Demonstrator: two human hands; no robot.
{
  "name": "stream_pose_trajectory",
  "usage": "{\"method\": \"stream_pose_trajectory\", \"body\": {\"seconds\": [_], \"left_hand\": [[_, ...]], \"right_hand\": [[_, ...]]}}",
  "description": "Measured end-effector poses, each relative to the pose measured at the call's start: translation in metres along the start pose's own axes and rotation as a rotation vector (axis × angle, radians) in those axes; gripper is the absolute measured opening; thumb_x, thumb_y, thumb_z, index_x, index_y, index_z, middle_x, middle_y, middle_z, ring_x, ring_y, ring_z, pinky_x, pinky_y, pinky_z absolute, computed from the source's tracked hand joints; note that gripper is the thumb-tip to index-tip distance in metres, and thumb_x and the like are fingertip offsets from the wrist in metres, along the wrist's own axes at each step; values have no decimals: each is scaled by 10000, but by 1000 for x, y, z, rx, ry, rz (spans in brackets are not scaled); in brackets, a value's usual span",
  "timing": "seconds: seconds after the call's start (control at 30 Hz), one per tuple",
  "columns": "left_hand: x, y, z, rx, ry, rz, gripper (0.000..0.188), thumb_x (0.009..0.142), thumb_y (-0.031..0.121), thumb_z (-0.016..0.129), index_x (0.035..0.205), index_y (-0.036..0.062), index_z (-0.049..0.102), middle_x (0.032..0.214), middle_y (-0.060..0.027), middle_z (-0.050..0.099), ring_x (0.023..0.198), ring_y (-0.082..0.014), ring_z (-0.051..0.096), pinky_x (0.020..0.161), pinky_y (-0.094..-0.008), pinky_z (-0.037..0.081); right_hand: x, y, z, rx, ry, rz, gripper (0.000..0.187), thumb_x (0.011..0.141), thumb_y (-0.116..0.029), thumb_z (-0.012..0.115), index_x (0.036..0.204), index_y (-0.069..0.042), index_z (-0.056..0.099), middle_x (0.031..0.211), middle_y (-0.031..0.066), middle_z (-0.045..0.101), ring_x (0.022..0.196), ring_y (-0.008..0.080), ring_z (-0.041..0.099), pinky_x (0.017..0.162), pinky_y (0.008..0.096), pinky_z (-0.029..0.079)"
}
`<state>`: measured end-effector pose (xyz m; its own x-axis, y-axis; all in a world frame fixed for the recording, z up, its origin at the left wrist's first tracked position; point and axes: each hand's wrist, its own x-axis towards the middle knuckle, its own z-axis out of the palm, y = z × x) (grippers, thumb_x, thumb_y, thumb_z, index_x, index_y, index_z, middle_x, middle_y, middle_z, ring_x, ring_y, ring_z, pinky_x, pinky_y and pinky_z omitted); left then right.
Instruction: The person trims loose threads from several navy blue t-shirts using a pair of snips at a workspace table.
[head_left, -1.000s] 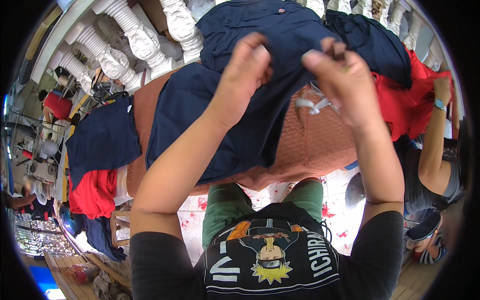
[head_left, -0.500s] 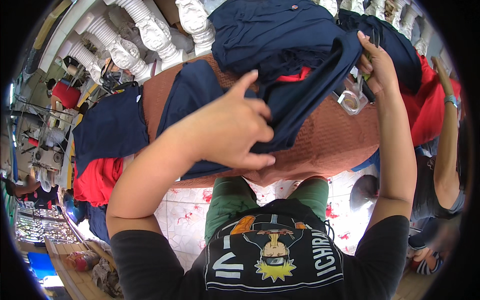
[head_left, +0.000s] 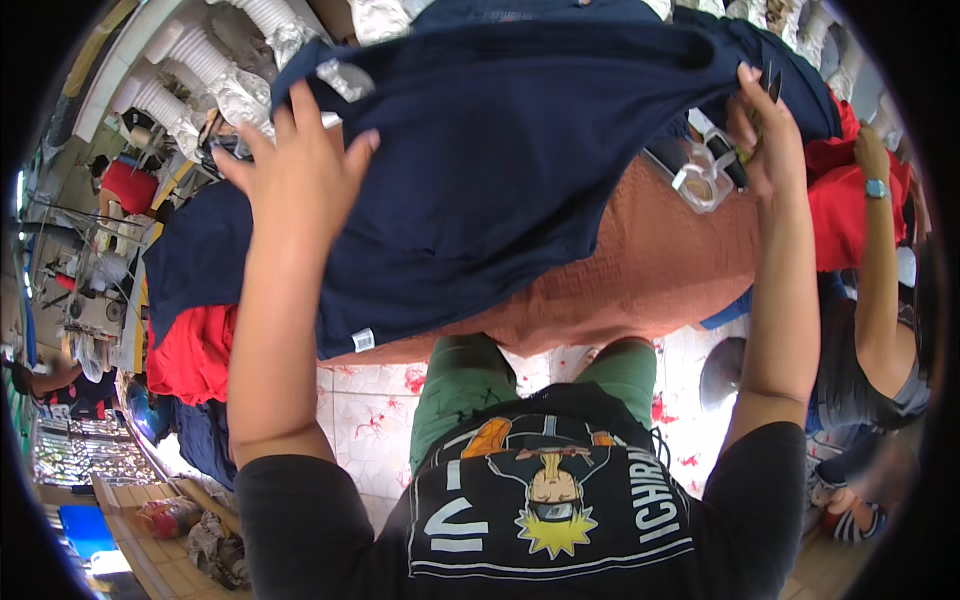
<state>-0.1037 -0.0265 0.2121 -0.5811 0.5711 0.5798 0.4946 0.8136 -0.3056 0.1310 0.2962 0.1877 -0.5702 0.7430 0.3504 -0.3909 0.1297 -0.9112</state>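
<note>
Cloth (head_left: 480, 150), navy, is draped over a brown-covered table (head_left: 690, 255), its right corner pinched by the right hand (head_left: 765, 135); the left hand (head_left: 298, 185) is spread, fingers apart, at the other end. Something round (head_left: 694, 186) is held in a clear container (head_left: 718, 200) beside the right hand.

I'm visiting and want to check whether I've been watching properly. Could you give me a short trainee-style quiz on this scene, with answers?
1. Multiple choice: what colour is the garment pinched by the right hand? A) red B) navy C) green
2. True or false: the left hand is clenched into a fist.
3. Fill in the blank: a small white ____ shows near the garment's lower left edge.

Key: 1. B. 2. False; it is spread open. 3. Label.
</note>
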Motion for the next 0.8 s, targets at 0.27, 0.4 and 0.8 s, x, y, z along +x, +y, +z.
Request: {"method": "stream_pose_trajectory", "body": {"seconds": [0.27,0.4,0.8], "left_hand": [[-155,-5,50,-886,-860,360,554,838,270,710,1297,17,531,1316,-260,536,1097,-357,608,922,-401,481],[-126,15,29,-1120,-593,173,150,835,119,702,934,8,687,920,-122,690,812,-269,683,708,-307,525],[-121,179,96,-1343,-350,232,258,821,83,714,1077,83,685,1044,-63,671,777,-180,644,737,-281,529]], "right_hand": [[-126,119,-89,-646,-96,429,254,906,-247,686,1079,-61,680,585,-103,422,476,2,332,444,200,205],[-115,110,-73,-600,11,231,176,925,-202,660,1059,-97,707,667,-104,500,505,-12,347,460,182,252],[-138,142,31,-833,-272,161,159,818,-65,707,976,-50,705,914,121,687,828,255,675,747,317,513]]}}
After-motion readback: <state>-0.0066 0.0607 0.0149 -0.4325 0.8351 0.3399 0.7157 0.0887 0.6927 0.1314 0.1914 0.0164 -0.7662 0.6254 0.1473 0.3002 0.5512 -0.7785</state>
